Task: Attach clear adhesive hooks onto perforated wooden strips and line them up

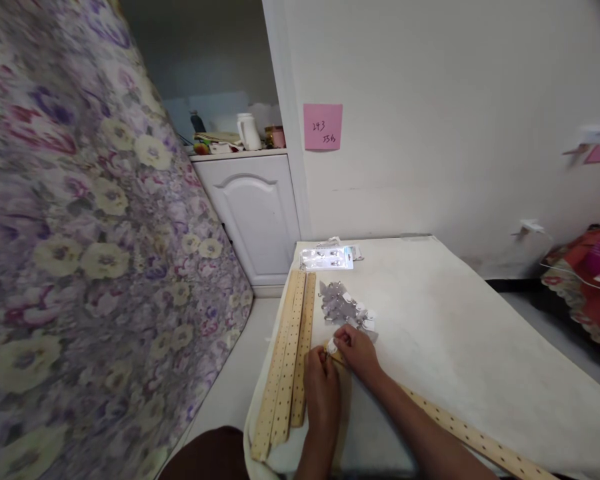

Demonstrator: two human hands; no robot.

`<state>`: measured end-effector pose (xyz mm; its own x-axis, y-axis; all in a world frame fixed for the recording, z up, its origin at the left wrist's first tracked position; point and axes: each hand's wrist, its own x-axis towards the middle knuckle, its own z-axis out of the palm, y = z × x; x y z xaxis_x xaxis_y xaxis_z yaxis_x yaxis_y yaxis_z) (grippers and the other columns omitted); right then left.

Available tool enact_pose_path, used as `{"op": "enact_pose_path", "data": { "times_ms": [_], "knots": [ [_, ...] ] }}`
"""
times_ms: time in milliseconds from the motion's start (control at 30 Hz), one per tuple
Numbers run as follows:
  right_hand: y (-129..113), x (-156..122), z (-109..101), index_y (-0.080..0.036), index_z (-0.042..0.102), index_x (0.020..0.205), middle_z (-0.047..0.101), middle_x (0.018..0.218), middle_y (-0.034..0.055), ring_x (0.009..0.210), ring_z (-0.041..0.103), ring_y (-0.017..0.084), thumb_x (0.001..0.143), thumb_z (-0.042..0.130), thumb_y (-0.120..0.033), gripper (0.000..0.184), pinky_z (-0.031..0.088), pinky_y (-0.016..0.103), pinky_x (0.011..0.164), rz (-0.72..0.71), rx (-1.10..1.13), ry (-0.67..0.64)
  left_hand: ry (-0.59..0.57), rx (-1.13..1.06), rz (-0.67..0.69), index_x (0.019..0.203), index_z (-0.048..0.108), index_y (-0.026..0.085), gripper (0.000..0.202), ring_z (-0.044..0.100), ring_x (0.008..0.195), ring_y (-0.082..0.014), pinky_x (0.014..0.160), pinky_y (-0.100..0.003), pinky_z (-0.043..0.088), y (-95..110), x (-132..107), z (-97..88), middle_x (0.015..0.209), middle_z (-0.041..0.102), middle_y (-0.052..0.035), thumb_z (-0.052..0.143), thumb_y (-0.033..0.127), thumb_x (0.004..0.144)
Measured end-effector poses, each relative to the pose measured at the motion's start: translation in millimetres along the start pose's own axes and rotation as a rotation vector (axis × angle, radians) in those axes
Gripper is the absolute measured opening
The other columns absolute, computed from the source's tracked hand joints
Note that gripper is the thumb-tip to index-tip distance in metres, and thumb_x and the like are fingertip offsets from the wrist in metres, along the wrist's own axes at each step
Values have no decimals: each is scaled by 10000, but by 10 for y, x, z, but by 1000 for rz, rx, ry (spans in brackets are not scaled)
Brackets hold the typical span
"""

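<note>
Bare forearms reach across a pale-covered tabletop (pixel 485 353), where a row of drilled wooden strips (pixel 286 360) lies lengthwise. To the right of the row, a separate drilled strip (pixel 473 430) slants from the near edge, passes beneath the right forearm and leads to the fingertips. Just beside the row's near half, the left hand (pixel 323 377) has its fingers curled inward by the strip's far end; whether they grip that end or the small piece there cannot be told. The right hand (pixel 356 348), a little farther right of the row, pinches a small white piece (pixel 332 346) between thumb and fingers nearly closed together.

Beyond the hands, beside the row's far half, sits a heap of small grey and white fittings (pixel 341 303) with shiny metal parts. Past the row's far end rests a clear pack (pixel 327 259) with metal pieces inside. A floral curtain (pixel 95 253) hangs left of the row. Beyond it and the row stands a white cabinet (pixel 254 217), topped by a white pitcher (pixel 249 131) among other household items. On the wall past the row's far end, a pink note (pixel 323 127) bears handwriting.
</note>
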<state>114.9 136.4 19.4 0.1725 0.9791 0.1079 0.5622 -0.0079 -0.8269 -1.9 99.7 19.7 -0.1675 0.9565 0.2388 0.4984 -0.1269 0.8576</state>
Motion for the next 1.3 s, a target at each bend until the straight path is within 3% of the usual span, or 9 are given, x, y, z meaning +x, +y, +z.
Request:
{"op": "enact_pose_path", "data": {
  "times_ms": [333, 533, 800, 1300],
  "knots": [
    [21, 24, 3, -209, 624, 740, 673, 733, 9, 705, 600, 161, 767, 493, -213, 134, 412, 232, 643, -23, -1, 43, -47, -5, -33, 919, 571, 199, 182, 591, 689, -196, 675, -327, 435, 9, 32, 1, 760, 622, -28, 418, 240, 828],
    [20, 11, -10, -200, 611, 757, 662, 760, 22, 748, 594, 171, 809, 458, -240, 166, 409, 246, 668, -45, -5, 49, -38, 11, -27, 933, 557, 197, 180, 590, 736, -201, 682, -324, 431, -4, 39, 7, 812, 614, -39, 426, 237, 816],
    [-13, -13, 5, -213, 608, 834, 664, 809, 5, 758, 601, 170, 706, 629, -316, 165, 405, 252, 668, 9, -15, 20, -36, 38, -5, 911, 545, 200, 158, 562, 785, -213, 714, -336, 424, 6, 34, -5, 824, 584, -41, 423, 239, 820],
    [-35, -18, 4, -225, 607, 808, 658, 769, -19, 718, 592, 151, 694, 641, -314, 148, 353, 231, 612, 54, -61, 1, -73, 58, 14, 829, 534, 208, 135, 553, 756, -198, 695, -318, 408, -7, 34, -2, 788, 581, -25, 399, 213, 831]
  ]
}}
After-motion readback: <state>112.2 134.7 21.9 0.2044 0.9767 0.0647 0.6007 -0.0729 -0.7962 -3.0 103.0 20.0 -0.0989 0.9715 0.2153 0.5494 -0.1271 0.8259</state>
